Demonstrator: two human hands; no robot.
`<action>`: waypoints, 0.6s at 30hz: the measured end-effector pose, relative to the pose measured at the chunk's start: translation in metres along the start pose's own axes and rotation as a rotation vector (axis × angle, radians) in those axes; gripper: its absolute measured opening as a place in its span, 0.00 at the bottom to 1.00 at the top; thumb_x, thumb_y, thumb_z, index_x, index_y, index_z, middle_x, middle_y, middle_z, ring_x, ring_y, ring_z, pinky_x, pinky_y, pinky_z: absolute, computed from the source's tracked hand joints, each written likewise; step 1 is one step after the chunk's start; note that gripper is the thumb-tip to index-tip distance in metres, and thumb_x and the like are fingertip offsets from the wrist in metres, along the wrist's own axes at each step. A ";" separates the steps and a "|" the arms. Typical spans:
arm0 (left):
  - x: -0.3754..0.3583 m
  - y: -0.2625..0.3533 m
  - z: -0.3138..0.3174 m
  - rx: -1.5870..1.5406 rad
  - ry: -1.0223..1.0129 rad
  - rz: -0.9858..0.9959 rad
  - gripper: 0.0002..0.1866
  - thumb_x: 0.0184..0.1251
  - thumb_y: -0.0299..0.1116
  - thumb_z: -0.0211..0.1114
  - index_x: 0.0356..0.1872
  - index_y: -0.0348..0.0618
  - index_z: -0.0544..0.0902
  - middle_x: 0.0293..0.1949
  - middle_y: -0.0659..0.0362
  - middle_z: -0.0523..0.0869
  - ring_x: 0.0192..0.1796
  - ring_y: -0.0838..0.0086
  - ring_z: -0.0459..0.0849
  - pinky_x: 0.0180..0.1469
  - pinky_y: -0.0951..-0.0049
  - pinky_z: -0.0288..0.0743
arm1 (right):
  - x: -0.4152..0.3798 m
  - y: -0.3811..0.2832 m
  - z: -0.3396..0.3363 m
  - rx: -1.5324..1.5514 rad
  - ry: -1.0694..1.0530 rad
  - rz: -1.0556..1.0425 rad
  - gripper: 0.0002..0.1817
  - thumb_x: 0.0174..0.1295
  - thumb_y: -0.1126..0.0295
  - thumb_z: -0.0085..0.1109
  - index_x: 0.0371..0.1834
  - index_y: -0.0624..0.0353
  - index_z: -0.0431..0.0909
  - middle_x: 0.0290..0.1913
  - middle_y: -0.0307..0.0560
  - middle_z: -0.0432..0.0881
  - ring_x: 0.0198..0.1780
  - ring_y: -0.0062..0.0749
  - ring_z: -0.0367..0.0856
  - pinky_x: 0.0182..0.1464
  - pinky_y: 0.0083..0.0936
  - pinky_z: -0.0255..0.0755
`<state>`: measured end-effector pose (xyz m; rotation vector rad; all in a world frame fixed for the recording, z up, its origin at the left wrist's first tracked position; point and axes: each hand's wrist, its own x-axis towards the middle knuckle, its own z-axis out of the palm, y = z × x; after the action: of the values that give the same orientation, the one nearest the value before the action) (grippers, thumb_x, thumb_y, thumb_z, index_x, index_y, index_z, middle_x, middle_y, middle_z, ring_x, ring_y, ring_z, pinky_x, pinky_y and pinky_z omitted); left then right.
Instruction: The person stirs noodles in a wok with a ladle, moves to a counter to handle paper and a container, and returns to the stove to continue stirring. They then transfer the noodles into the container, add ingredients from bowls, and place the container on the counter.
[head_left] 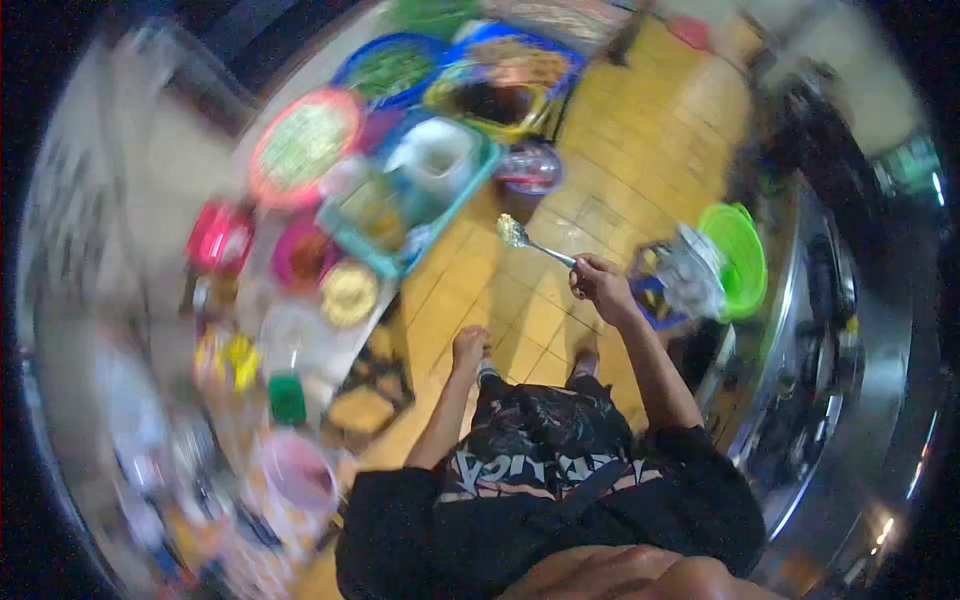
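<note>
Two hands are out in front of me. My right hand (pixel 600 283) is raised at the end of a bent arm, its fingers (pixel 585 268) closed round the thin metal handle of a spoon (pixel 530 241). The spoon points up and to my left, and its bowl carries a small pale lump of food over the yellow tiled floor (pixel 640 150). My left hand (pixel 470 347) hangs lower on a straight arm, empty, with the fingers curled loosely, touching nothing.

White letters run across my dark shirt (pixel 540 470), but they are folded and blurred and I cannot read them.

Just right of my right hand sits a crumpled clear plastic bag (pixel 690 270), shiny and wrinkled, with a round bright green plastic bowl (pixel 742 255) just beside it. Both rest at the edge of a curved steel bench (pixel 850 400), smooth and reflective.

To my left, well apart from the spoon, a second bench is crowded with containers: a teal plastic tray (pixel 470 185) holding a white jug (pixel 437 155), a round red-rimmed basket (pixel 303 145) of pale green food, a blue basket (pixel 392 68) of dark greens, a yellow basket (pixel 490 100), a red box (pixel 220 238) and a small round gold lid (pixel 349 293). That side is blurred.
</note>
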<state>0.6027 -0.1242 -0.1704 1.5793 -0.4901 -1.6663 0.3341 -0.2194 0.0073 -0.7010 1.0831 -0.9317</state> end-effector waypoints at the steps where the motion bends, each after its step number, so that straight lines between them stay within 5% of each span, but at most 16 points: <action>1: -0.008 -0.001 0.029 0.015 -0.069 -0.074 0.08 0.66 0.31 0.56 0.44 0.43 0.74 0.37 0.57 0.83 0.32 0.73 0.81 0.31 0.74 0.75 | -0.032 -0.001 -0.041 0.112 0.108 -0.033 0.10 0.67 0.66 0.50 0.43 0.62 0.76 0.27 0.42 0.79 0.26 0.24 0.76 0.28 0.20 0.69; 3: -0.005 -0.005 0.076 0.154 -0.360 -0.142 0.10 0.66 0.33 0.56 0.45 0.42 0.74 0.40 0.57 0.83 0.33 0.71 0.81 0.34 0.73 0.77 | -0.095 -0.002 -0.127 0.220 0.349 -0.144 0.11 0.67 0.67 0.51 0.46 0.62 0.75 0.29 0.43 0.80 0.26 0.25 0.77 0.29 0.20 0.70; 9: 0.007 -0.026 0.235 0.439 -0.403 -0.195 0.14 0.64 0.34 0.60 0.48 0.41 0.72 0.42 0.57 0.82 0.34 0.72 0.82 0.33 0.76 0.76 | -0.284 0.010 -0.359 0.334 1.178 -0.640 0.13 0.65 0.71 0.52 0.50 0.65 0.74 0.33 0.47 0.83 0.27 0.24 0.77 0.29 0.19 0.71; 13: 0.004 -0.030 0.311 0.553 -0.516 -0.197 0.16 0.66 0.37 0.60 0.49 0.41 0.72 0.42 0.56 0.82 0.36 0.71 0.82 0.35 0.76 0.76 | -0.399 0.023 -0.497 0.195 1.747 -0.608 0.07 0.65 0.71 0.50 0.41 0.60 0.76 0.35 0.43 0.84 0.25 0.20 0.76 0.22 0.19 0.69; 16: -0.025 -0.016 0.356 0.633 -0.588 -0.139 0.20 0.66 0.36 0.60 0.55 0.36 0.70 0.44 0.54 0.81 0.38 0.69 0.82 0.37 0.73 0.77 | -0.476 0.087 -0.633 0.036 1.989 -0.472 0.13 0.62 0.67 0.53 0.47 0.61 0.76 0.38 0.47 0.83 0.30 0.30 0.80 0.28 0.24 0.75; 17: -0.031 -0.013 0.365 0.684 -0.620 -0.131 0.20 0.66 0.36 0.61 0.55 0.36 0.70 0.43 0.55 0.81 0.38 0.69 0.82 0.37 0.73 0.77 | -0.527 0.192 -0.749 -0.765 1.840 0.013 0.17 0.61 0.62 0.55 0.49 0.60 0.76 0.42 0.55 0.82 0.35 0.41 0.81 0.38 0.33 0.77; 18: -0.036 -0.011 0.367 0.719 -0.612 -0.109 0.18 0.66 0.36 0.60 0.53 0.37 0.72 0.42 0.55 0.82 0.38 0.69 0.82 0.37 0.74 0.77 | -0.519 0.117 -0.684 -0.847 1.964 0.591 0.16 0.61 0.61 0.55 0.47 0.58 0.78 0.47 0.57 0.80 0.44 0.50 0.80 0.48 0.40 0.75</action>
<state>0.2445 -0.1747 -0.0972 1.5417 -1.4699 -2.2044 -0.3705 0.2728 -0.1005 0.2257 3.2796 -0.3400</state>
